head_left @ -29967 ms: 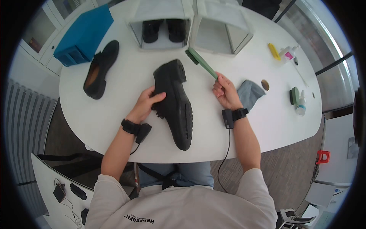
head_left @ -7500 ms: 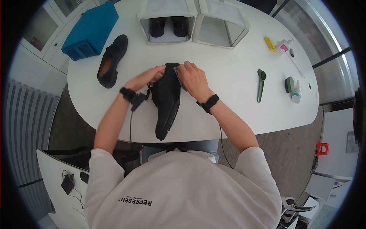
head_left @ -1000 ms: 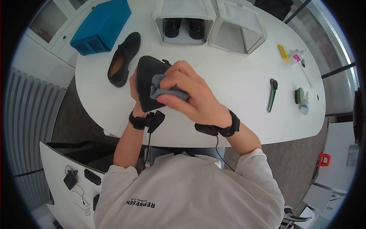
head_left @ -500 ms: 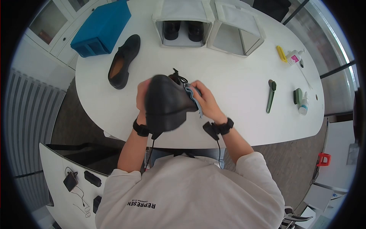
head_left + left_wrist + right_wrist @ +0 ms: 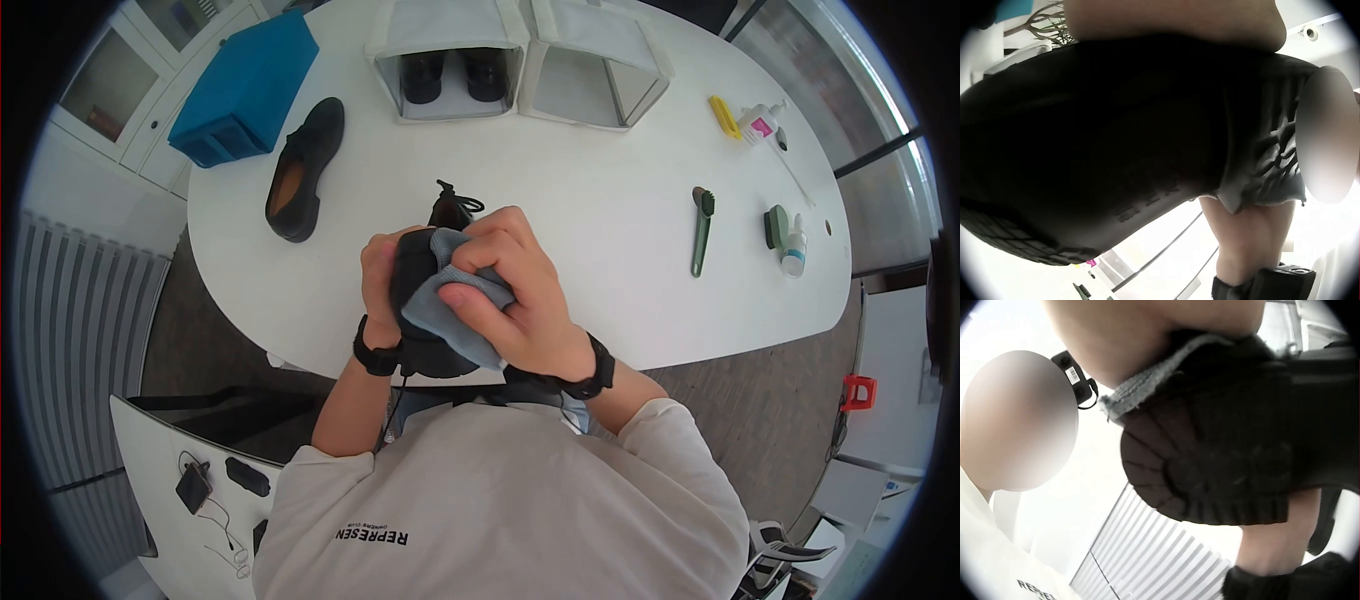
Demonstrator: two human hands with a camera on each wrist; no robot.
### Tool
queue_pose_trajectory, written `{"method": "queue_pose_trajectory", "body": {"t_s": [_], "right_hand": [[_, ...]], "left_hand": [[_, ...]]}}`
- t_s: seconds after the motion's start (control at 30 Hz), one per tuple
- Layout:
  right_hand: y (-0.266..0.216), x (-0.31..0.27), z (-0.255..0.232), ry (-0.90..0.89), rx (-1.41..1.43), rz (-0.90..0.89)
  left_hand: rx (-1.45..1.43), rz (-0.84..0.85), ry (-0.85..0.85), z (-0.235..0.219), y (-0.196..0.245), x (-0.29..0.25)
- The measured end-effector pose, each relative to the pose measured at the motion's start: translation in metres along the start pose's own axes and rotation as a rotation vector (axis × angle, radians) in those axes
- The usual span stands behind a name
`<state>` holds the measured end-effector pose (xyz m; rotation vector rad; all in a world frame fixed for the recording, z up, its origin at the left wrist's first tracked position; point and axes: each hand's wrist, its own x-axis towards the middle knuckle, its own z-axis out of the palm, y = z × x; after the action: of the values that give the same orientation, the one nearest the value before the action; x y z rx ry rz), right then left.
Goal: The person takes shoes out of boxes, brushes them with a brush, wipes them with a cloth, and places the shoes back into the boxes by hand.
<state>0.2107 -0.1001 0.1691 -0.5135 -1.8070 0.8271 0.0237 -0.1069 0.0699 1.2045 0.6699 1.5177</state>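
Head view: left hand [image 5: 380, 285] had the shoe [image 5: 414, 268] from its left side, fingers bent round it. Right hand [image 5: 530, 290] pinched the cloth [image 5: 440, 310] between thumb and curled fingers, pressing it on the shoe. Shoe was up in both hands above the near part of the white table [image 5: 600, 260]. Smooth, dull black upper; thin laces [image 5: 457, 198] stuck out past the far side. Cloth was soft, grey, finely ribbed, bunched. It and the right hand blocked a good part of the shoe.

Around them: second shoe [image 5: 305, 170], smooth black with tan insole, lay to the left, near a boxy blue case [image 5: 245, 90]. Far side: left box [image 5: 447, 27] and right box [image 5: 598, 45], white, square-mouthed, side by side; black footwear [image 5: 423, 78] sat in the left one. Right side: slim green brush [image 5: 702, 235], block brush [image 5: 776, 228] beside a small bottle [image 5: 794, 254], pump bottle [image 5: 760, 126] next to a yellow piece [image 5: 725, 117].

Left wrist view: shoe's dark underside filled most of it, raised lettering at the middle, blocky tread lower left. Left fingertips hidden.

Right wrist view: rounded heel, deep radial grooves. Cloth's frayed edge ran between right hand and heel; that hand's fingertips couldn't be seen.
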Motion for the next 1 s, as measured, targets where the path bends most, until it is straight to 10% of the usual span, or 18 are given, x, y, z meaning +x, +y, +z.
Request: {"method": "queue_pose_trajectory", "body": {"t_s": [0.17, 0.4, 0.63, 0.83, 0.93, 1.0], "right_hand": [[0.046, -0.011, 0.013, 0.017, -0.058, 0.158], [0.097, -0.032, 0.003, 0.051, -0.203, 0.344], [0.029, -0.016, 0.028, 0.085, -0.012, 0.153], [0.063, -0.005, 0.039, 0.131, -0.292, 0.008], [0.078, 0.002, 0.040, 0.119, -0.303, 0.019], [0.077, 0.004, 0.041, 0.092, -0.298, 0.020]], "left_hand": [[-0.495, 0.127, 0.249, -0.005, -0.007, -0.020], [0.327, 0.519, 0.212, -0.033, -0.021, -0.016], [-0.479, 0.149, 0.156, -0.018, -0.007, -0.017], [1.145, 0.533, 0.547, -0.027, -0.012, -0.026], [0.788, 0.448, 0.736, -0.003, 0.024, -0.025], [-0.403, -0.008, 0.583, 0.015, 0.082, -0.015]]}}
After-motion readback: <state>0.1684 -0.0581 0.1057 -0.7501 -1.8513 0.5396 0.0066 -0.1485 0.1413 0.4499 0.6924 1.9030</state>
